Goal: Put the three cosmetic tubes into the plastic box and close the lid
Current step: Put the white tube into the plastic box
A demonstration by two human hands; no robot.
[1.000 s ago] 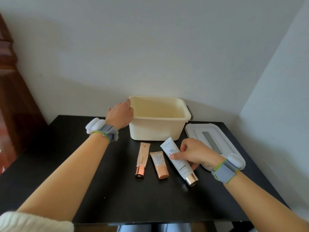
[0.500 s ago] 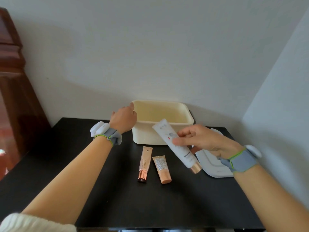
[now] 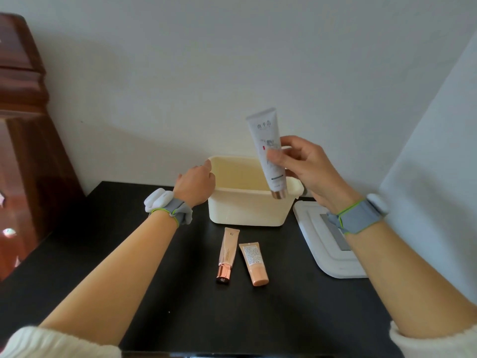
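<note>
Since the earlier frame the right hand (image 3: 304,169) has lifted the white tube (image 3: 267,151) from low over the table up above the box (image 3: 247,210). Thumb and fingers (image 3: 275,156) are closed around its middle. The tube now stands almost upright, its long axis vertical, flat crimped end up and shiny copper cap down, over the box's right rim. It is smooth plastic with grey print. The left hand (image 3: 196,184) rests curled on the left rim of the cream plastic box. Two peach tubes (image 3: 242,257) lie side by side on the black table (image 3: 180,306), caps toward the person. The grey lid (image 3: 327,244) lies flat to the right of the box.
</note>
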